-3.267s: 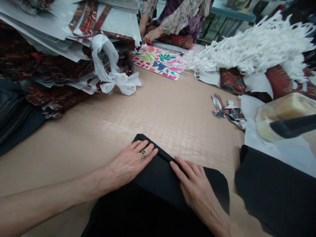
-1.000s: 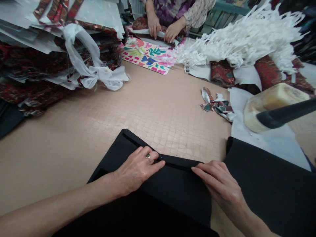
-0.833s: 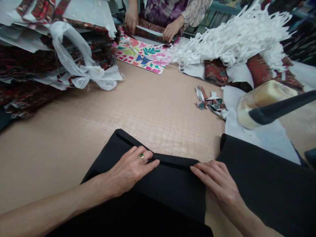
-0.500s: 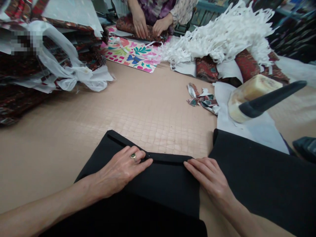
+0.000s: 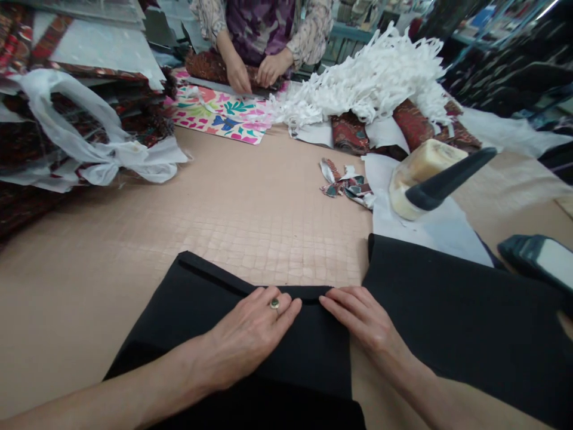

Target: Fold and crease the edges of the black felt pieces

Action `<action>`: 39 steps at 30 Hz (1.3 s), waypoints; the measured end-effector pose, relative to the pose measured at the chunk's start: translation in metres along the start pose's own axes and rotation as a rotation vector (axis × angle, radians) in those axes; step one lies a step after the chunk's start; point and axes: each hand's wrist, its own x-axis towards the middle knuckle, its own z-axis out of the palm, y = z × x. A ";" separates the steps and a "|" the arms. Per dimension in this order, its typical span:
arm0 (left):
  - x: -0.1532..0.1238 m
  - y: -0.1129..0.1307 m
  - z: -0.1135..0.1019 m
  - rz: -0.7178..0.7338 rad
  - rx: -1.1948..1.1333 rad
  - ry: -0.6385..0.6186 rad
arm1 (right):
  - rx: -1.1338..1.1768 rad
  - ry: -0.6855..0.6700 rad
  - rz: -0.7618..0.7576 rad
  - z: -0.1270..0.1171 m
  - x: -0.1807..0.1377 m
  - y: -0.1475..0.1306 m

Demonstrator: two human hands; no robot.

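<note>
A black fabric piece (image 5: 188, 316) lies before me with a narrow strip folded over along its far edge. On that fold, near the middle of the edge, my left hand (image 5: 257, 322) presses with its fingers bent and closed; a ring is on one finger. My right hand (image 5: 367, 316) grips the right end of the same fold between thumb and fingers. Between the two hands a short length of the fold shows. The fabric under my fingertips is hidden. A second black fabric piece (image 5: 447, 316) lies to the right, beyond my right forearm.
A container with a black-handled brush (image 5: 452, 179) stands on a white sheet (image 5: 380, 221). Fabric scraps (image 5: 344, 182) lie beside it. Tied fabric stacks (image 5: 89, 143) rise at left, white strips (image 5: 358, 83) at back. Across the table (image 5: 215, 197), a co-worker's hands (image 5: 255, 70) handle rolled patterned fabric.
My left hand has slid right along the fold, closer to my right hand, which still holds the corner. The whole view has shifted, and the co-worker's hands have moved slightly.
</note>
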 end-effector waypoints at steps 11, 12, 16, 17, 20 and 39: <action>0.023 0.000 0.004 -0.030 0.086 -0.153 | 0.040 0.115 0.016 -0.004 -0.014 0.011; 0.025 0.000 0.003 -0.033 0.083 -0.167 | 0.029 0.118 0.005 -0.004 -0.014 0.010; 0.033 0.001 -0.002 -0.045 0.069 -0.235 | -0.042 0.129 -0.041 -0.005 -0.013 0.010; 0.035 0.001 -0.003 -0.051 0.070 -0.253 | -0.059 0.132 -0.053 -0.006 -0.013 0.009; 0.039 0.003 -0.004 -0.065 0.088 -0.301 | -0.097 0.147 -0.081 -0.005 -0.013 0.009; 0.062 0.015 -0.014 -0.075 0.217 -0.482 | -0.078 0.200 0.146 0.004 -0.031 0.008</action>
